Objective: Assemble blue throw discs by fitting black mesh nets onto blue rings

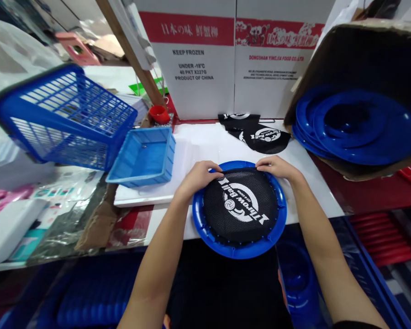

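Observation:
A round black mesh [243, 233] with white "Throw Ball" lettering lies inside a blue plastic ring [199, 210]. The ring rests at the table's front edge, close to my body. At the far left part of the mesh's rim, my left hand [202, 176] pinches the edge between thumb and fingers. My right hand [277, 167] is closed at the far right part of the same edge, its fingertips on the mesh and its palm side over the ring. Small pegs along the ring's near side meet the mesh border. What lies under my fingertips is hidden.
Loose printed black meshes [267, 137] lie behind the ring. An open carton [342, 50] at right holds several blue discs [370, 123]. To the left are a light-blue tray [140, 157], a tilted blue basket [99, 114] and a red cup [159, 114]. White cartons [205, 96] stand behind.

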The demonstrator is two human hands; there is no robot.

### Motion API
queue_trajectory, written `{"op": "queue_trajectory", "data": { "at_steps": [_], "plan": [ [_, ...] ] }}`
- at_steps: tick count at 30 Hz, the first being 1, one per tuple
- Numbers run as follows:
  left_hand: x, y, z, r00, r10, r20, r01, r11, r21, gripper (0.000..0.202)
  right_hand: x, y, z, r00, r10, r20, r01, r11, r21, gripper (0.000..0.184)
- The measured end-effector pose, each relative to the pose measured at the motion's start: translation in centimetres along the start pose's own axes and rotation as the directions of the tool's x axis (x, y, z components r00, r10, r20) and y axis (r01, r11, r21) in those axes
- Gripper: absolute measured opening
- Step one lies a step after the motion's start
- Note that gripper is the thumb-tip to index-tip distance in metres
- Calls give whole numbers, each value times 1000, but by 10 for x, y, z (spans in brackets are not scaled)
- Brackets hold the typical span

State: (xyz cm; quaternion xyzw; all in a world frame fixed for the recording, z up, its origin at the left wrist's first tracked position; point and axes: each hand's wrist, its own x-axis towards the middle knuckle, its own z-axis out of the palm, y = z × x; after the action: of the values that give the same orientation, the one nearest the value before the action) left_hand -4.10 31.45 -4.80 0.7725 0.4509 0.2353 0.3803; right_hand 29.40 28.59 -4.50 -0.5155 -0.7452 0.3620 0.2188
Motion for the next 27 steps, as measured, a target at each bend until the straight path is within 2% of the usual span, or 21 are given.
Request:
{"op": "queue_trajectory", "data": {
  "at_steps": [5, 12, 20, 24, 27],
  "plan": [
    [1, 1, 3, 995, -80, -53, 77, 996, -52, 10, 0, -2, 0, 1000, -17, 1, 17, 1000, -2, 31],
    [2, -4, -1, 983, -176, -59, 168, 978, -124, 13, 0, -6, 4, 999, -23, -32, 23, 1000, -4, 27],
    [9, -15, -4, 984, -176, 23, 177, 963, -203, 11, 3, -2, 12, 994, -19, -105, 18, 1000, -9, 26],
    [11, -19, -3, 986, -163, 14, 162, 958, -238, 9, 3, -3, 14, 991, -33, -132, 27, 998, -49, 24],
    [11, -20, 0, 987, -162, -21, 151, 955, -257, 16, 2, -4, 12, 993, -30, -111, 19, 994, -103, 24]
  ]
}}
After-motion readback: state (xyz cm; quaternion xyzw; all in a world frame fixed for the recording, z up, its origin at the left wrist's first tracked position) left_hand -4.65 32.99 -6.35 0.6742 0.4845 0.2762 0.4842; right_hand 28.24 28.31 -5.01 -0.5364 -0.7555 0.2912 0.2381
